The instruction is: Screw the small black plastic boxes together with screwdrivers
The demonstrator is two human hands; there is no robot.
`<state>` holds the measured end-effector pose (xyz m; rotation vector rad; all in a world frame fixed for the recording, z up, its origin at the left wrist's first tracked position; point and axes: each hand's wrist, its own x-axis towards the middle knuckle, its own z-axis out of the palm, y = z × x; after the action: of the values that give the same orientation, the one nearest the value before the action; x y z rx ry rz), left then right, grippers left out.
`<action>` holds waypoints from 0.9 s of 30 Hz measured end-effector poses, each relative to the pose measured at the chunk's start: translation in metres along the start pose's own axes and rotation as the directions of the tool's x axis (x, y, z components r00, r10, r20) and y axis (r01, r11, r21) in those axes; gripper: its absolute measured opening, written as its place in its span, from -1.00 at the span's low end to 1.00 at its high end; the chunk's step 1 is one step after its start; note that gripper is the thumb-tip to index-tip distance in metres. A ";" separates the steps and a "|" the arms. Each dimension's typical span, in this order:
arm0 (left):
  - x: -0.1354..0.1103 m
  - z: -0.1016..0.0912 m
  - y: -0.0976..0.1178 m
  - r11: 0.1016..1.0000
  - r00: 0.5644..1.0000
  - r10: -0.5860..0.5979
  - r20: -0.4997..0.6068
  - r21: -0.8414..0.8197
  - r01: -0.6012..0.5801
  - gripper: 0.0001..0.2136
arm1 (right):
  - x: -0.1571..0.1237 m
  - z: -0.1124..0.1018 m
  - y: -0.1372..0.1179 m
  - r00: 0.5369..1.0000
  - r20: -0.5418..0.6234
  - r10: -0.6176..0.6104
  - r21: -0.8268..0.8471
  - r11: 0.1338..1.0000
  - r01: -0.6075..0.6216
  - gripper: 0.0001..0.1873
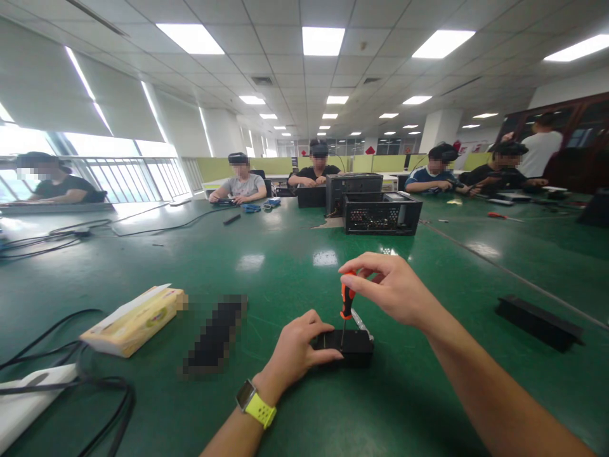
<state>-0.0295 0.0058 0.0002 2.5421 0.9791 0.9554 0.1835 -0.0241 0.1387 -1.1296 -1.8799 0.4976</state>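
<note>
A small black flat device (pixel 354 346) lies on the green table (pixel 285 266) in front of me. My left hand (pixel 295 349), with a yellow-strapped watch on its wrist, grips the device's left end and holds it down. My right hand (pixel 392 289) pinches the top of an orange-and-black screwdriver (pixel 347 303), which stands upright with its tip on the device's top face. A thin metal part sticks out at the device's right end.
A tissue pack (pixel 136 320) and a blurred dark object (pixel 214 336) lie to the left, with black cables (pixel 71 374) at the near left. A black bar (pixel 537 322) lies at right. Open computer cases (pixel 380 212) stand farther back. Several people sit working at the far edge.
</note>
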 end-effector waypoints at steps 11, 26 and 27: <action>0.000 -0.002 0.003 1.000 1.000 -0.018 0.015 0.012 0.018 -0.58 | 0.000 0.001 -0.001 0.999 -0.003 0.053 -0.001 0.999 -0.053 -0.81; 0.000 -0.001 0.001 1.000 1.000 -0.007 0.015 0.019 0.007 -0.57 | 0.000 0.003 0.002 0.999 -0.023 -0.044 -0.016 0.999 0.044 -0.81; 0.000 -0.001 0.001 1.000 1.000 -0.006 0.013 0.016 0.005 -0.57 | 0.000 0.003 0.002 0.998 -0.028 -0.057 -0.014 0.998 0.057 -0.81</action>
<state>-0.0292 0.0048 0.0015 2.5541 0.9936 0.9316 0.1821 -0.0231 0.1353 -1.0827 -1.8883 0.4359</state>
